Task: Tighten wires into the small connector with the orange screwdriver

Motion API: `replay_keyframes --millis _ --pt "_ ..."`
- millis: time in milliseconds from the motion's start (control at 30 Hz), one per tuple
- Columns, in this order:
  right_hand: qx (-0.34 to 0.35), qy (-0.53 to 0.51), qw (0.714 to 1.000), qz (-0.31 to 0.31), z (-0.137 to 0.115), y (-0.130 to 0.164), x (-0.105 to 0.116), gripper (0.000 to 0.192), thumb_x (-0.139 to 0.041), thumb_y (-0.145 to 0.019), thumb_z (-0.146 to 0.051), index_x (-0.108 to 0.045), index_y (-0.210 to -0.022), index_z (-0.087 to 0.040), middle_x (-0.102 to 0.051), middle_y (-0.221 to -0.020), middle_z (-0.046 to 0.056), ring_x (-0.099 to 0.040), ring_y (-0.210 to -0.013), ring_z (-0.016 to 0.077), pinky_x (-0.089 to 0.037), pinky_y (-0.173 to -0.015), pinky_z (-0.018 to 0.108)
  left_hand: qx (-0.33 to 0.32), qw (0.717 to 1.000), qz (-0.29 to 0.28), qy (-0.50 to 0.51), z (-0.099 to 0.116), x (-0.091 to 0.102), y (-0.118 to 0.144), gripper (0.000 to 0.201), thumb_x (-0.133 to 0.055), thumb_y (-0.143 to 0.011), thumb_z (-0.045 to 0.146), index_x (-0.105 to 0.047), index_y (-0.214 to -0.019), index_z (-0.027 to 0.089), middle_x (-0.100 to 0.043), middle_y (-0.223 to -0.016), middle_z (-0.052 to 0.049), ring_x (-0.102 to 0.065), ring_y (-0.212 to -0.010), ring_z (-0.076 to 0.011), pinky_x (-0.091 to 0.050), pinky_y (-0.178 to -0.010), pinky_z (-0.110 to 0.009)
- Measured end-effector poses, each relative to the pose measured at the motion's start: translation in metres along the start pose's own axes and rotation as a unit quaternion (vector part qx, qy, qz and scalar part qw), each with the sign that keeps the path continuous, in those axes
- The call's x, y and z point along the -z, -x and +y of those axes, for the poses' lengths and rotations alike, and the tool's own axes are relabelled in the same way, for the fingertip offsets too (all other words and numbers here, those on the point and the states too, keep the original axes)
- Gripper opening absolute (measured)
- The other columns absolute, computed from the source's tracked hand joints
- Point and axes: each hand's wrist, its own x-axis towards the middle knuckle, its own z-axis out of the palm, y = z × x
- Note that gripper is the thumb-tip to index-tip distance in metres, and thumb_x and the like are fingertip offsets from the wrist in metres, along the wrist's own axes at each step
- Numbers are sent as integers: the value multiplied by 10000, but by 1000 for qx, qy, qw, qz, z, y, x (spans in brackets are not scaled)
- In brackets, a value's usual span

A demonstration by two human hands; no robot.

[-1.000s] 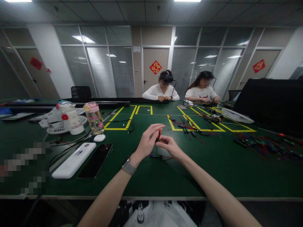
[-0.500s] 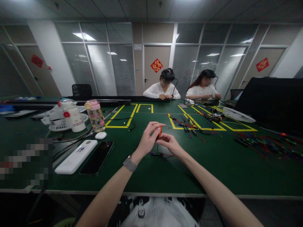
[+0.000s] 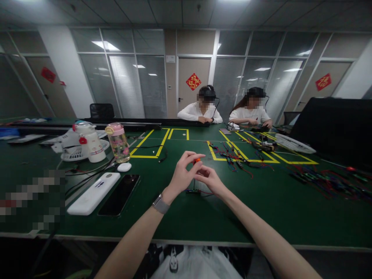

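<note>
A: In the head view, what's between the two hands?

B: A screwdriver (image 3: 198, 160) with an orange handle, standing close to upright over the green table (image 3: 203, 226), about midway along the near edge and set back from it. Its thin shaft runs down to a small circuit board (image 3: 193, 191) lying flat, a wire trailing off to one side.

A: And the grip?

B: The left hand (image 3: 183, 174) is clamped on the handle, thumb against fingers. The right hand (image 3: 211, 180) curls in just below, right at the tool, but the fingers overlap, so I can't tell whether it's pinching too.

A: What's toward the left end?

B: A black phone (image 3: 119, 195) beside a white oblong case (image 3: 94, 193), nearer the near edge. A pink-lidded bottle (image 3: 117, 143) stands farther back.

A: The other side?

B: A tangle of wires (image 3: 328, 180) toward the right edge. Two people (image 3: 200, 113) sit along the far edge.
</note>
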Motion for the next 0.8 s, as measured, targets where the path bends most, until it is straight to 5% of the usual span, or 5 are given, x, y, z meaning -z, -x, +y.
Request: replay_keyframes --millis 167,467,633,800 --pt "11 27 1000 -11 -5 1 3 238 -771 -703 -366 -703 -822 -172 -662 -833 13 -585 -833 183 -446 -846 331 68 985 -57 150 0 3 -2 324 -498 -925 252 -638 -1210 189 -660 -1115 -93 -639 -987 -198 -513 -880 -325" --pt "0 5 1000 23 -2 1 1 266 -817 -639 -338 -660 -793 -189 -627 -768 -19 -565 -752 150 -439 -793 309 27 999 -3 39 -2 2 -3 233 -610 -866 258 -713 -1071 216 -601 -966 -50 -595 -876 -153 -497 -782 -256" --pt "-6 -4 999 37 0 -1 4 277 -833 -612 -326 -650 -757 -178 -636 -758 -18 -570 -745 144 -443 -776 293 40 991 -56 116 0 4 -4 309 -475 -935 248 -664 -1176 210 -600 -1198 -85 -614 -1041 -201 -496 -917 -325" --pt "-4 -29 999 13 -1 -1 2 256 -820 -642 -309 -671 -814 -191 -658 -791 -11 -595 -777 148 -453 -801 297 57 989 -38 131 -2 5 -4 264 -575 -879 242 -679 -1114 180 -643 -1043 -72 -636 -949 -180 -511 -858 -293"
